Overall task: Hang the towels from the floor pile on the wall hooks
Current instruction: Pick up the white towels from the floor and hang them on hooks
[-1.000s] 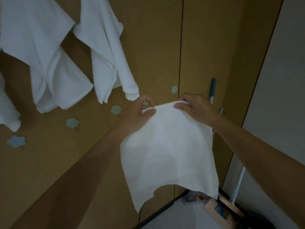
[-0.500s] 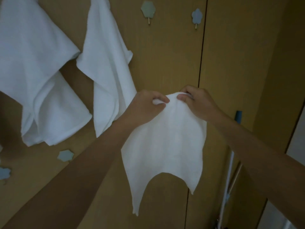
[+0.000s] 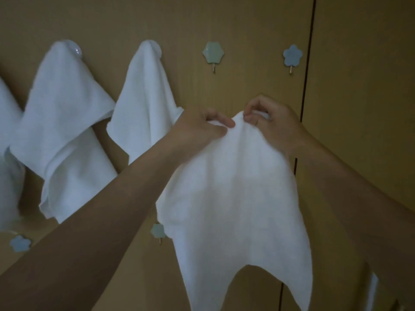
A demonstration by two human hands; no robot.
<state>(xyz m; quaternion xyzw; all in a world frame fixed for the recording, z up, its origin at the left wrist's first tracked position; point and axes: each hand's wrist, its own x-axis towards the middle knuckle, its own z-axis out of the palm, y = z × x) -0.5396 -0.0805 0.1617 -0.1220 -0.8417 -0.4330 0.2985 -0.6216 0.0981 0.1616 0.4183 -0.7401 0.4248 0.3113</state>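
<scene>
Our left hand [image 3: 202, 127] pinches the top edge of a white towel [image 3: 235, 198] between thumb and curled fingers. Our right hand [image 3: 275, 122] pinches the same edge just beside it, fingers curled over the cloth. The two hands nearly meet, so the edge bunches into a small peak between them. The towel hangs free below our hands, in front of the wooden wall [image 3: 359, 97], and its lower edge arches up between two drooping corners.

The peak sits below two bare hooks and apart from both: a pale green hexagon hook [image 3: 213, 52] up to the left and a blue flower hook [image 3: 292, 55] up to the right. Further left, the nearer hung towel [image 3: 146, 97] drapes from its top, and our left forearm crosses in front of its lower part. The farther hung towel [image 3: 65, 135] hangs beside it. A strip of a third white cloth [image 3: 6, 164] shows at the left border. Lower down, a second green hook [image 3: 158, 230] peeks out at the held towel's left edge, and a second blue flower hook [image 3: 19, 243] sits near the lower left. A dark vertical seam [image 3: 308, 63] divides the wall panels behind our right hand.
</scene>
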